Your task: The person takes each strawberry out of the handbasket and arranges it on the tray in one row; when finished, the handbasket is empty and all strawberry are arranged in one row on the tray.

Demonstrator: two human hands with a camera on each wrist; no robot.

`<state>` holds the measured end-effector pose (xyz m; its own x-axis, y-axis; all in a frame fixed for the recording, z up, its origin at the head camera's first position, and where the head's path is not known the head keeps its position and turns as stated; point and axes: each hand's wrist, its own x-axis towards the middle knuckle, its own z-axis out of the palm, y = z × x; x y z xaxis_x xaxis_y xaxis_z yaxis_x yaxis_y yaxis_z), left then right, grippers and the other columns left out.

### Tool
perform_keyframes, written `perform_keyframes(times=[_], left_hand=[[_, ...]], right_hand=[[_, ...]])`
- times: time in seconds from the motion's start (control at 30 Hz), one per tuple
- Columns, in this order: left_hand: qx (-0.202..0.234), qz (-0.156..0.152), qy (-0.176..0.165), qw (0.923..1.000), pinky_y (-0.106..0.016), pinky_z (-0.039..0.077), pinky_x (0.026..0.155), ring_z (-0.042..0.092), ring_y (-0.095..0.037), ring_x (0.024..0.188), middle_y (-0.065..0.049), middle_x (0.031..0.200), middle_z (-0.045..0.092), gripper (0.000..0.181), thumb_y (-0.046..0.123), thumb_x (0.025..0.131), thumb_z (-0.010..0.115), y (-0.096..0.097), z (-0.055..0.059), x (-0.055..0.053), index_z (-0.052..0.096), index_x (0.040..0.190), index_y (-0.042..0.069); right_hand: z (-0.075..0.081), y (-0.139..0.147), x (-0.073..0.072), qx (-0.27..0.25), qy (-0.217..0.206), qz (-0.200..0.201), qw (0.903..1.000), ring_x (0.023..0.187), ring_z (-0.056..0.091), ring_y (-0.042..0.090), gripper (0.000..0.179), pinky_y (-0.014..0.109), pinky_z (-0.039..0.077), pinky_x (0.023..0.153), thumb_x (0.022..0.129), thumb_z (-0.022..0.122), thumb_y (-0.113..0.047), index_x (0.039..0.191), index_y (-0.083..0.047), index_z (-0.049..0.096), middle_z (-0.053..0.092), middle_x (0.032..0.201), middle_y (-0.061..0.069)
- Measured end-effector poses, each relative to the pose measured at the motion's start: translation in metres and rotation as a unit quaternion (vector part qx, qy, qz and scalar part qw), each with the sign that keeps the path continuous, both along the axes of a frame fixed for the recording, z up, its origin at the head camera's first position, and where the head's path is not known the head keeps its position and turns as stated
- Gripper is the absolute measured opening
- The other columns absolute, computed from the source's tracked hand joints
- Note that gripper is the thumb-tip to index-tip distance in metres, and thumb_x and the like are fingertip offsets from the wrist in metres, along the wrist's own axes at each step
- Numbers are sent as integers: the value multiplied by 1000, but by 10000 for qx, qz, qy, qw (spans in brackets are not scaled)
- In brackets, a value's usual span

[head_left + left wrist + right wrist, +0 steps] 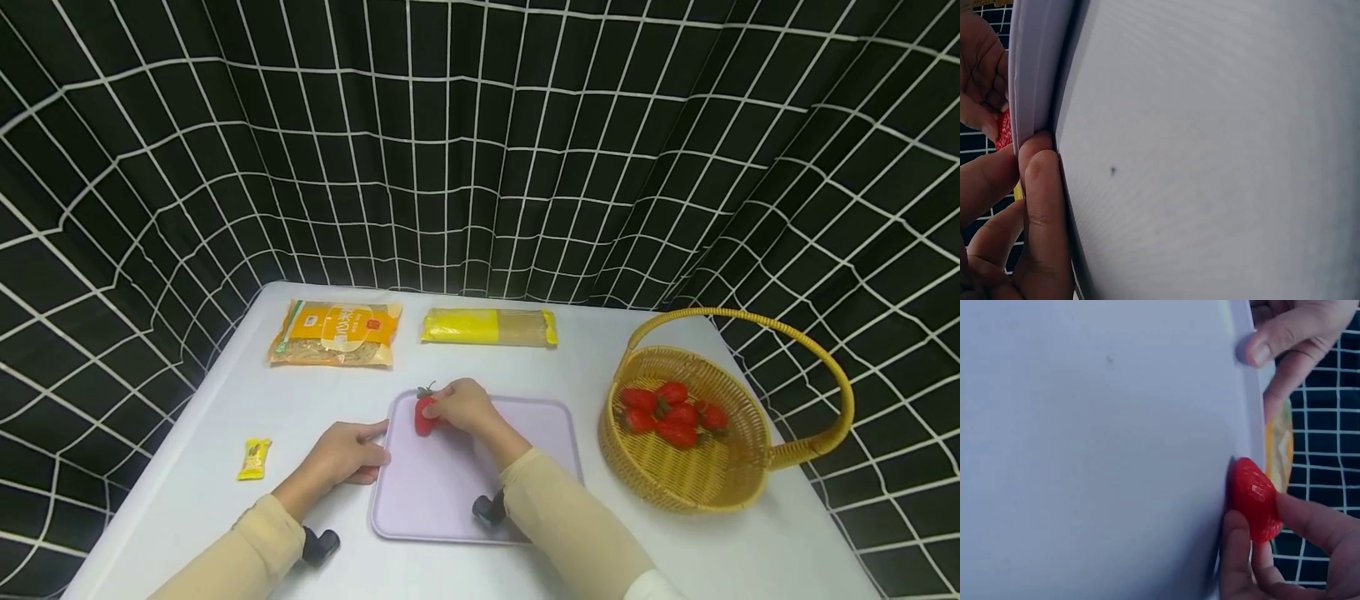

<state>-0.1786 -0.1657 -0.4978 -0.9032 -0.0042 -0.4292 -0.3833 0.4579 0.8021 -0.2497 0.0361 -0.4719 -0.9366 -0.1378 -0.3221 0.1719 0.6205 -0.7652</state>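
A pale purple rectangular tray (431,504) with a low raised rim lies in front of me. My left hand (345,454) grips its left edge; in the right wrist view the left thumb (1261,353) laps over the rim. Close to the tray's far left corner, my right hand (467,406) pinches a red strawberry (424,419) between thumb and fingers. Its green stem points away from me. The right wrist view shows the strawberry (1254,497) low over the tray surface, fingertips on both sides of it.
On the right stands a wicker basket (637,477) with a tall handle and several strawberries (678,415) inside. An orange food bag (337,333) and a yellow-and-tan packet (489,327) lie at the back. A small yellow wrapped packet (255,459) lies at left. Black gridded cloth surrounds the table.
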Motion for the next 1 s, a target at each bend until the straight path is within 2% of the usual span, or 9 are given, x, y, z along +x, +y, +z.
perform_keyframes(times=[0.17, 0.37, 0.5, 0.7, 0.8, 0.87, 1.0], left_hand=[[-19, 69, 8, 10000, -30, 59, 57, 65, -18, 60, -6, 82, 67, 61, 7, 80, 78, -1, -3, -2, 57, 138, 10], [53, -63, 116, 9999, -31, 59, 57, 65, -18, 60, -6, 81, 67, 61, 7, 80, 78, -2, -5, -5, 58, 137, 9], [37, -27, 101, 9999, -31, 59, 57, 65, -18, 60, -6, 81, 67, 61, 7, 80, 77, -3, -6, -3, 58, 137, 8], [-2, -82, -27, 10000, -30, 59, 58, 65, -17, 61, -5, 82, 68, 62, 8, 80, 78, 3, -4, -2, 56, 139, 9], [-70, -57, -90, 9999, -30, 59, 59, 64, -18, 61, -7, 82, 66, 63, 8, 80, 78, 3, -1, 0, 55, 140, 9], [-104, -29, -127, 9999, -30, 59, 59, 64, -18, 60, -7, 82, 66, 64, 7, 80, 78, 2, 0, 1, 54, 140, 9], [-79, -69, -114, 9999, -30, 59, 59, 63, -17, 60, -8, 82, 65, 65, 7, 80, 78, 1, 1, 1, 54, 140, 8]], right_hand=[[-2, -12, -2, 47, 209, -67, 9997, 70, 63, 18, 22, 28, 56, 64, 80, 79, -14, 91, 1, 67, 65, 79, 6], [-4, -23, -1, -50, 170, -215, 9996, 71, 64, 16, 26, 25, 57, 63, 81, 80, -15, 99, 1, 70, 66, 84, 6], [-6, -30, 0, -30, 322, -113, 9994, 73, 63, 17, 26, 26, 57, 64, 81, 80, -16, 98, 1, 72, 67, 86, 7], [-8, -21, 2, 85, 366, -87, 9993, 73, 61, 15, 31, 27, 55, 65, 81, 80, -23, 102, -3, 72, 67, 84, 2], [2, -8, 2, -27, 290, -17, 9996, 70, 63, 14, 34, 27, 54, 64, 81, 80, -27, 105, -5, 71, 67, 80, 1], [16, 11, 1, -162, 245, 142, 9995, 70, 65, 14, 33, 27, 55, 65, 82, 79, -28, 105, -5, 72, 69, 79, 1], [55, 80, 0, -713, -39, 847, 9938, 79, 70, 21, 31, 31, 59, 75, 84, 77, -24, 105, -2, 73, 72, 90, 6]])
